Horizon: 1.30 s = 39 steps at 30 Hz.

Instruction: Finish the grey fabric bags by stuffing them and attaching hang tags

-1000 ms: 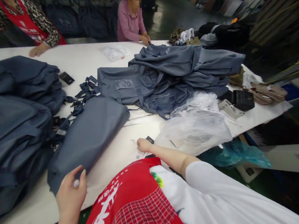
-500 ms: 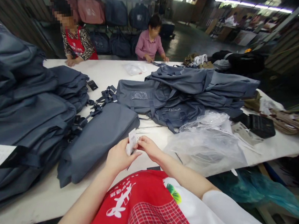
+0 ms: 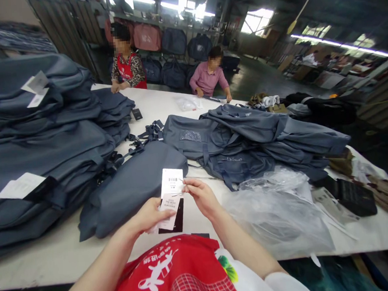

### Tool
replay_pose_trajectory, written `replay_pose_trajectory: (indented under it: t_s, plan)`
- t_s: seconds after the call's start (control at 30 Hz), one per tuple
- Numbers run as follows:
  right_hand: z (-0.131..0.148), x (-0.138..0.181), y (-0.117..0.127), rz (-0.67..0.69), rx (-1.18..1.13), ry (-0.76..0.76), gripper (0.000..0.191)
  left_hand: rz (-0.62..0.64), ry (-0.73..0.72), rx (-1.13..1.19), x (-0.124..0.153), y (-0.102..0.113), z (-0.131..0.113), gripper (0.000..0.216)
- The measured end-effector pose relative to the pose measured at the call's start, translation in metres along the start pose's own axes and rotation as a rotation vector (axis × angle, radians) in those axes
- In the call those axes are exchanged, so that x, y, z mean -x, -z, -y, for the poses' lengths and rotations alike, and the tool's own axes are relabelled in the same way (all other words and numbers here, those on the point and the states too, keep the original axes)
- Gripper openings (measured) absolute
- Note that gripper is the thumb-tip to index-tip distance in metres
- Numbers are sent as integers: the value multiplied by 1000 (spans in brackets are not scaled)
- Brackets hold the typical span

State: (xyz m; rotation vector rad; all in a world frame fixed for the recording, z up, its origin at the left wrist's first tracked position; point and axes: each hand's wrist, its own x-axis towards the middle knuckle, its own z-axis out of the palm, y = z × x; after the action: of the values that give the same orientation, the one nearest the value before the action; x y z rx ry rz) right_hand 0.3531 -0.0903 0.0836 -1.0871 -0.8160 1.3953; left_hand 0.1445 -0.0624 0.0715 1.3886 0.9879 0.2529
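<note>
My left hand [image 3: 150, 215] is closed on a small bunch of hang tags [image 3: 171, 197]: a white barcode tag on top, a pale one under it and a black one behind. My right hand [image 3: 200, 194] pinches the top edge of the white tag, at its thin string. Both hands hover over the near edge of the white table [image 3: 55, 257]. A folded grey-blue bag [image 3: 133, 186] lies on the table just left of my hands.
A tall stack of grey-blue bags [image 3: 36, 149] with paper tags fills the left. More unfolded bags [image 3: 247, 137] lie at centre right, with clear plastic bags [image 3: 279, 210] in front and a black box [image 3: 354, 195] at the right. Two people work at the far side.
My right hand lifted the tags off the table and my left hand came over from the folded bag; both now hold the tags higher and fanned out. My view has tilted up.
</note>
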Motion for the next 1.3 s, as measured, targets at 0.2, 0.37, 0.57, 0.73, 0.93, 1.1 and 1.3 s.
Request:
replay_pose_trajectory:
  t_s: [0.2, 0.37, 0.57, 0.73, 0.93, 1.1, 1.3]
  plan:
    - [15, 14, -2, 373, 769, 327, 73, 242, -27, 291, 16, -2, -3, 52]
    - [20, 22, -7, 604, 812, 209, 56, 286, -78, 288, 17, 1, -2, 50]
    - [11, 18, -8, 388, 880, 15, 14, 97, -95, -140, 16, 16, -12, 45]
    - [28, 13, 0, 309, 1107, 89, 15, -25, -121, -459, 32, 35, -35, 45]
    - [45, 11, 9, 408, 1147, 82, 16, -132, -193, -538, 33, 43, -38, 39]
    - [49, 10, 13, 460, 1068, 54, 11, -140, -212, -587, 31, 47, -33, 39]
    - [30, 9, -5, 339, 850, 1, 8, -94, -322, -507, 32, 24, -29, 42]
